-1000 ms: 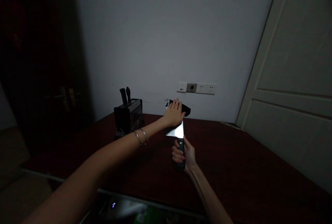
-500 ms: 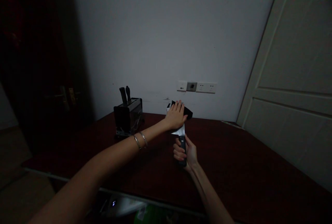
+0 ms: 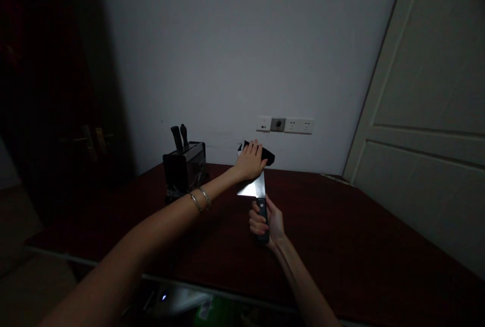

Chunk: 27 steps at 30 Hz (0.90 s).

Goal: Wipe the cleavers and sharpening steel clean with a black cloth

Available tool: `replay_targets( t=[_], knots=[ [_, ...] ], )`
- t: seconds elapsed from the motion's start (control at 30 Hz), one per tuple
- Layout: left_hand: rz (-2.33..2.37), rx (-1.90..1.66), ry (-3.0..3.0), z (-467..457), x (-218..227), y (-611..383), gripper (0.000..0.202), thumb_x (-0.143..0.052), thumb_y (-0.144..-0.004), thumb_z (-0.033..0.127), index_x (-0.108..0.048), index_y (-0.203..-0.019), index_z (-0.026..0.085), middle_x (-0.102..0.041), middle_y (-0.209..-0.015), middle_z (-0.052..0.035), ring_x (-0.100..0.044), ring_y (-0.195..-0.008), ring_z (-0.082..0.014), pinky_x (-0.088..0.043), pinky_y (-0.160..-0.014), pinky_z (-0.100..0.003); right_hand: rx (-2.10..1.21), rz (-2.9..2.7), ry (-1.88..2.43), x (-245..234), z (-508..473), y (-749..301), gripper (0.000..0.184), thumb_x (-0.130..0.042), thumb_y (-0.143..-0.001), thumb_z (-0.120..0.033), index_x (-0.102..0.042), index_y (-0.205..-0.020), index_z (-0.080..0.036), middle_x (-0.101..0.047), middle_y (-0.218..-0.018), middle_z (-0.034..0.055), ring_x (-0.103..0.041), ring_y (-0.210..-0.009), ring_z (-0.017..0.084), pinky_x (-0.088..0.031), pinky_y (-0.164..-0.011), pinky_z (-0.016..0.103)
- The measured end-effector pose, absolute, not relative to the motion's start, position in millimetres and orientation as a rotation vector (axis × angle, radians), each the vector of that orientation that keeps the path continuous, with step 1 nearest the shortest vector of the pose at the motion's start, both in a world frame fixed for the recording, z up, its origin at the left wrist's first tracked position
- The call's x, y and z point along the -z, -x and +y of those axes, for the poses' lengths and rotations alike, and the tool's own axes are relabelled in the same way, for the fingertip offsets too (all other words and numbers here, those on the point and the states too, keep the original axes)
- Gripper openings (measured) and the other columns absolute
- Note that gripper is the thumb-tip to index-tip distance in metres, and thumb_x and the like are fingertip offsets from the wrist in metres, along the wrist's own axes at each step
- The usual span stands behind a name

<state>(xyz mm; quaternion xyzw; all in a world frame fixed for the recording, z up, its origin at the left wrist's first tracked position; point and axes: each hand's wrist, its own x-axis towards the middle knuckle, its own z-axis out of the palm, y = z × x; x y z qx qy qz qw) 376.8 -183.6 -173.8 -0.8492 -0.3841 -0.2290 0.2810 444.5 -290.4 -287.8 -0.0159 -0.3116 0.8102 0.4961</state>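
My right hand [image 3: 268,223] is wrapped around the black handle [image 3: 262,218] of a broad kitchen knife, with the thumb along its side. The wide, shiny blade [image 3: 254,186] points away from me above the table. Toward the blade's far end, my left hand [image 3: 250,161] lies with its fingers stretched over a black cloth [image 3: 267,156], holding it against the knife. A little white shows at the cloth's left edge. Cloth and hand hide the far part of the blade.
A black and silver knife block [image 3: 185,168] with two dark handles stands at the left on the dark red table [image 3: 322,241]. Sockets [image 3: 298,125] are on the wall behind. A pale door [image 3: 424,114] stands at the right. Below the front edge lies a green item [image 3: 215,312].
My left hand and the cloth have slid farther from the handle, toward the blade's far end. More of the blade shows now. My right hand keeps its grip.
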Motion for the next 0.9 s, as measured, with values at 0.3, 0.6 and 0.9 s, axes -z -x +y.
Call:
replay_targets(
  t=[0.3,0.6,0.9],
  knots=[
    [-0.955,0.525,2.383,-196,189,-364,0.062,-0.020,-0.088,0.044,-0.023,-0.135,0.003,-0.019,-0.142,-0.0186,-0.014,-0.131,-0.0278,-0.017,-0.104,-0.038,-1.946,-0.722,0.020,289,-289,-445,0.046,-0.028,-0.085,-0.049,-0.045,-0.058,-0.015,-0.027,-0.040,-0.0087,-0.011,-0.030,0.001,-0.018,-0.027,0.012],
    [-0.891,0.537,2.367,-202,192,-352,0.060,-0.021,-0.089,0.042,-0.023,-0.134,0.002,-0.018,-0.142,-0.0191,-0.011,-0.132,-0.0281,-0.015,-0.105,-0.039,-1.912,-0.703,0.008,286,-292,-446,0.047,-0.026,-0.086,-0.048,-0.045,-0.059,-0.015,-0.026,-0.041,-0.0088,-0.011,-0.030,0.001,-0.018,-0.028,0.012],
    [-0.757,0.449,2.414,-205,194,-339,0.058,-0.021,-0.090,0.042,-0.024,-0.134,0.005,-0.021,-0.142,-0.0161,-0.014,-0.132,-0.0259,-0.016,-0.105,-0.037,-1.935,-0.715,-0.025,288,-289,-448,0.048,-0.023,-0.087,-0.048,-0.044,-0.060,-0.015,-0.025,-0.041,-0.0091,-0.009,-0.030,0.001,-0.017,-0.028,0.012]
  ],
)
